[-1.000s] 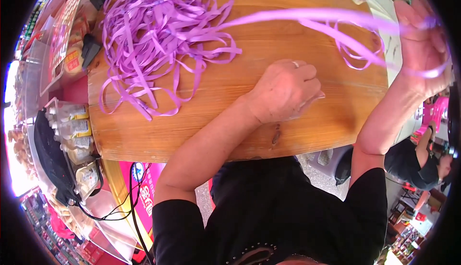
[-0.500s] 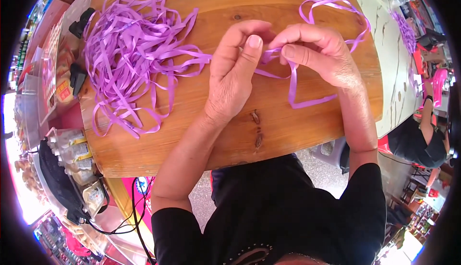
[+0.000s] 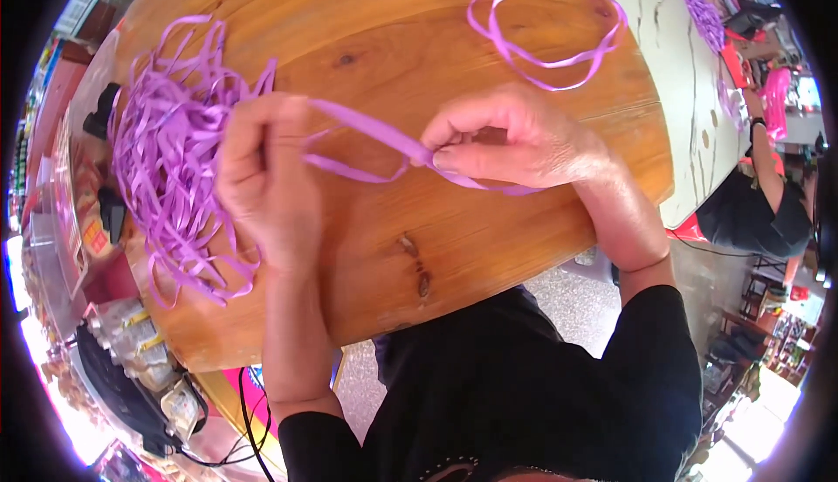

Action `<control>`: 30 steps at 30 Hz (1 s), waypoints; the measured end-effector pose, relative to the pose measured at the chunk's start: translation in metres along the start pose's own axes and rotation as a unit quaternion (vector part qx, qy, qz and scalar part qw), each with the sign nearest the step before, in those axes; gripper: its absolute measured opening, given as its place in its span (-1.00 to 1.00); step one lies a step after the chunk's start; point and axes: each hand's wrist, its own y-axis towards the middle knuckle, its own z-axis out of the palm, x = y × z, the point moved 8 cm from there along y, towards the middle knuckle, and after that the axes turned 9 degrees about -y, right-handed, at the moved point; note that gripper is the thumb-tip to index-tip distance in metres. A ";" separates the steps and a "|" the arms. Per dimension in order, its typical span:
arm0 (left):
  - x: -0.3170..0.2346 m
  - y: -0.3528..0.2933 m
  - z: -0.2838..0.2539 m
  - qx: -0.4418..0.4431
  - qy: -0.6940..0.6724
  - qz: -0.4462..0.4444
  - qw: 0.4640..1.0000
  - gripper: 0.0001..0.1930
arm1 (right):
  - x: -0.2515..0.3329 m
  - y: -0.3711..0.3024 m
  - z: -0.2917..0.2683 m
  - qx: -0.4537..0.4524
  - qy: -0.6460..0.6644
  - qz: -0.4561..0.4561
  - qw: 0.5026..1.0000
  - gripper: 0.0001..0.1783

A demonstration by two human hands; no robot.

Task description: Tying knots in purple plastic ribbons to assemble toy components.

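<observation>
A tangled heap of purple ribbon [image 3: 179,141] lies on the left of the wooden table. My left hand [image 3: 271,176], partly smeared by motion, is closed at the heap's right edge, with a strand running out from its fingers. That purple ribbon strand [image 3: 367,124] stretches across to my right hand [image 3: 515,137], which pinches it between thumb and forefinger. Below the taut part, a slack bend of ribbon hangs, and a tail passes under my right hand. A separate loop of purple ribbon [image 3: 567,63] rests on the table beyond my right hand.
The wooden table [image 3: 489,246] adjoins a white marbled surface [image 3: 650,37] on the right, with more purple ribbon [image 3: 698,10] at its far end. Another person [image 3: 759,211] in black is beside it. Black cables [image 3: 249,421] hang at the lower left.
My left hand has moved left, away from my right hand, to the heap. A ribbon is now stretched between the hands. The view has shifted, and the far loop's outline is more fully visible.
</observation>
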 end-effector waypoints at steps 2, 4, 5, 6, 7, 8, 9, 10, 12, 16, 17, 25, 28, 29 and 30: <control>0.007 0.011 -0.023 -0.053 -0.037 -0.053 0.997 -0.97 | -0.006 -0.004 -0.007 0.006 -0.029 0.028 0.999 -0.82; 0.013 0.008 -0.030 -0.104 -0.071 -0.107 0.986 -0.96 | 0.004 -0.006 -0.020 -0.065 -0.013 -0.086 0.994 -0.88; 0.010 0.006 -0.027 -0.091 -0.053 -0.108 0.989 -0.94 | 0.001 -0.003 -0.019 -0.070 -0.016 -0.086 0.994 -0.88; 0.010 0.005 -0.023 -0.078 -0.036 -0.109 0.990 -0.93 | 0.005 -0.002 -0.024 -0.117 -0.060 -0.128 0.983 -0.84; 0.003 0.005 -0.007 -0.033 0.035 -0.065 0.997 -0.92 | 0.010 -0.003 -0.027 -0.164 -0.105 -0.169 0.966 -0.78; -0.003 0.001 0.000 -0.032 0.036 -0.062 0.997 -0.92 | 0.010 0.003 -0.021 -0.165 -0.104 -0.172 0.966 -0.78; -0.020 -0.005 0.029 0.088 0.097 0.019 0.991 -0.91 | 0.016 0.000 -0.021 -0.214 -0.142 -0.208 0.944 -0.71; -0.032 -0.016 0.055 0.206 0.155 0.100 0.961 -0.90 | 0.023 -0.007 -0.022 -0.261 -0.179 -0.242 0.917 -0.63; -0.037 -0.022 0.058 0.215 0.142 0.103 0.961 -0.91 | 0.026 -0.003 -0.013 -0.194 -0.162 -0.219 0.943 -0.49; -0.019 -0.008 0.019 0.103 0.109 0.021 0.988 -0.93 | 0.018 -0.001 0.005 -0.031 -0.032 -0.118 0.992 -0.60; -0.006 -0.004 0.006 0.053 0.054 -0.040 0.996 -0.94 | 0.013 -0.003 -0.003 -0.062 -0.016 -0.081 0.995 -0.66; -0.021 0.026 -0.052 -0.119 0.318 0.083 0.937 -0.80 | 0.004 -0.021 -0.080 -0.326 -0.096 -0.105 0.935 -0.86; -0.042 0.011 0.006 -0.017 0.446 0.236 0.863 -0.56 | 0.017 -0.015 -0.055 -0.282 -0.244 -0.198 0.906 -0.84; -0.051 0.004 0.020 0.024 0.416 0.262 0.870 -0.56 | 0.021 -0.010 -0.045 -0.274 -0.235 -0.205 0.910 -0.84; -0.044 -0.001 0.029 0.080 0.344 0.226 0.908 -0.58 | 0.031 -0.012 -0.032 -0.269 -0.272 -0.236 0.893 -0.81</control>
